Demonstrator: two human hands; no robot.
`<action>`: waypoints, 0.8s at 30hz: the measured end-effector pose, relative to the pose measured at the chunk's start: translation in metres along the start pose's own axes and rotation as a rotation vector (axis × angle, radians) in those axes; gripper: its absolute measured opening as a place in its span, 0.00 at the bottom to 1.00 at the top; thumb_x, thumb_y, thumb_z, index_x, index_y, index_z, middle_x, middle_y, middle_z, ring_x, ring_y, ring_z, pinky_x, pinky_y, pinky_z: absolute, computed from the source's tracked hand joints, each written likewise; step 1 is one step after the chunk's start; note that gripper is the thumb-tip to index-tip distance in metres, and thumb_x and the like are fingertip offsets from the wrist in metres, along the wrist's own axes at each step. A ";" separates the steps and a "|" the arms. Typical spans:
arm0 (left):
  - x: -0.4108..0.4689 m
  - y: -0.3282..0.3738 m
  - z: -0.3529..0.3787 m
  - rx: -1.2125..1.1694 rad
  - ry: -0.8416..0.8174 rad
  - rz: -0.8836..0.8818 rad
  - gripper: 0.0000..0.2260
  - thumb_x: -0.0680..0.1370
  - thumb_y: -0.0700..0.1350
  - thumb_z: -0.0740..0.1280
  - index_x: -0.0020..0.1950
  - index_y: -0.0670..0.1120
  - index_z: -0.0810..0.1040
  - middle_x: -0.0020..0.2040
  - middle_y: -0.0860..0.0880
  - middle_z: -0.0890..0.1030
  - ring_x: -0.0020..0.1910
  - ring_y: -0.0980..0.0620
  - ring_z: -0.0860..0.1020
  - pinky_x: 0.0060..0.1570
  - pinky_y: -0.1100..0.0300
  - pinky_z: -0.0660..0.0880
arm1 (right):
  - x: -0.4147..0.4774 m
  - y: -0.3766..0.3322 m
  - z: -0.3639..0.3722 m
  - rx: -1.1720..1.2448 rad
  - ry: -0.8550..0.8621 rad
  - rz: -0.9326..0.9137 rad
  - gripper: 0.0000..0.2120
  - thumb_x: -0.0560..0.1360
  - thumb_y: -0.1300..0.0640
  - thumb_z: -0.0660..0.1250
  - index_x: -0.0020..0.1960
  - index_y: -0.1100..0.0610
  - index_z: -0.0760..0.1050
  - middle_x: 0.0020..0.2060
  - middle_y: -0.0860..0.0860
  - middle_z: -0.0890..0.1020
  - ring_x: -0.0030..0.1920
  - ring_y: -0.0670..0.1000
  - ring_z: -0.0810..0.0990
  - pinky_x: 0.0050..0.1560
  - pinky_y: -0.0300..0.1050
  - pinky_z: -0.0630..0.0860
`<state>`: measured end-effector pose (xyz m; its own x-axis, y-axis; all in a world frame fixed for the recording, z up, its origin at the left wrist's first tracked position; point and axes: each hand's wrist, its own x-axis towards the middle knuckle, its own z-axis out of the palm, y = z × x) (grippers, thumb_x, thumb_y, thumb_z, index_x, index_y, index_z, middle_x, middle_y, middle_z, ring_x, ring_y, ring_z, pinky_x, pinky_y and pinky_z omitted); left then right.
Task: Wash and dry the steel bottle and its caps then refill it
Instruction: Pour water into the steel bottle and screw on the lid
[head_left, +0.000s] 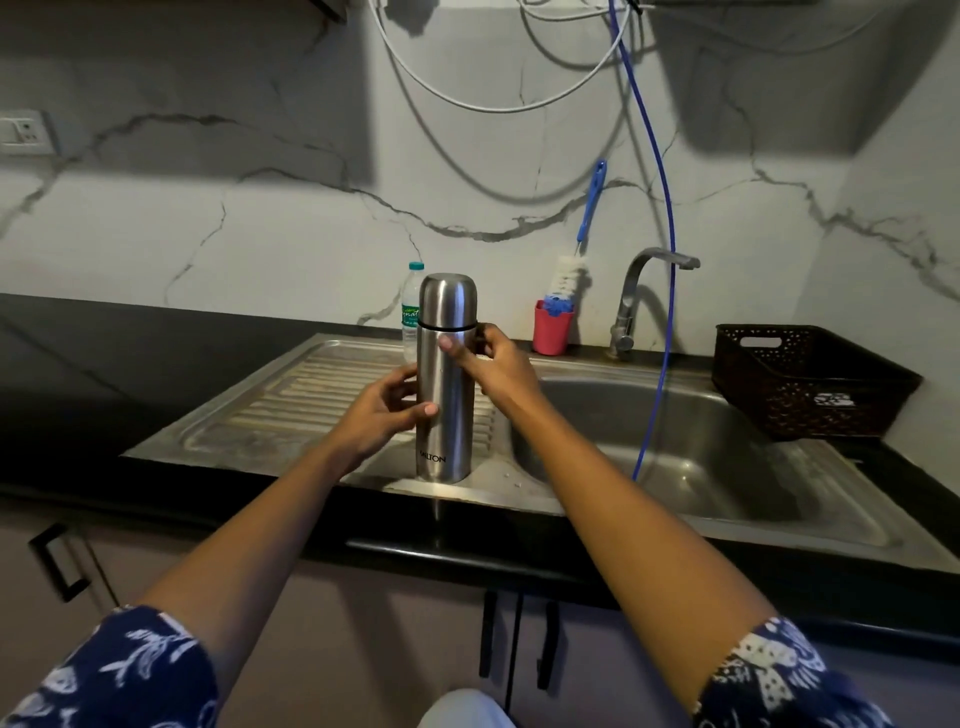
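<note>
The steel bottle (445, 415) stands upright on the drainboard (291, 410) of the steel sink, near its front edge. Its domed steel cap (447, 300) is on, above a black ring. My left hand (387, 410) wraps the bottle's middle from the left, thumb across the front. My right hand (485, 361) grips the bottle from the right just below the cap ring. The bottle's base rests on the drainboard. Any inner cap is hidden under the outer one.
A clear plastic water bottle (412, 312) stands behind the steel one. A red cup (552, 328) holds a blue-handled bottle brush (571, 270). The tap (644, 291) overhangs the basin (675, 467), where a blue hose (658, 364) hangs down. A dark basket (810, 379) sits at right.
</note>
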<state>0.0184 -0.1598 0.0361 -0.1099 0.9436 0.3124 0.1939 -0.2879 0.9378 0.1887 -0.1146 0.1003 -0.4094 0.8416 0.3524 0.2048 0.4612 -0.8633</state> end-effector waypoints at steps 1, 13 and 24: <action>-0.001 -0.006 0.003 -0.027 0.008 -0.019 0.21 0.74 0.31 0.67 0.66 0.45 0.72 0.51 0.54 0.84 0.50 0.58 0.81 0.45 0.63 0.78 | -0.001 0.002 0.004 -0.031 0.019 -0.003 0.31 0.70 0.40 0.69 0.67 0.54 0.68 0.64 0.52 0.75 0.62 0.52 0.74 0.60 0.48 0.71; 0.003 -0.009 -0.034 0.161 -0.183 -0.141 0.23 0.70 0.28 0.70 0.60 0.47 0.76 0.49 0.52 0.84 0.52 0.56 0.81 0.53 0.61 0.78 | 0.002 0.016 -0.025 0.117 -0.284 0.062 0.35 0.71 0.53 0.72 0.73 0.50 0.60 0.70 0.51 0.68 0.68 0.52 0.69 0.63 0.48 0.70; 0.036 -0.007 -0.011 0.005 -0.182 -0.057 0.37 0.53 0.47 0.82 0.61 0.51 0.75 0.55 0.52 0.83 0.55 0.52 0.81 0.47 0.60 0.79 | 0.051 0.003 -0.015 -0.012 -0.144 -0.014 0.34 0.64 0.50 0.78 0.65 0.52 0.67 0.58 0.50 0.77 0.55 0.49 0.77 0.50 0.47 0.79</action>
<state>0.0026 -0.1259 0.0427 0.0575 0.9724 0.2262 0.1970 -0.2332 0.9523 0.1814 -0.0662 0.1208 -0.5354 0.7862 0.3084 0.2086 0.4770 -0.8538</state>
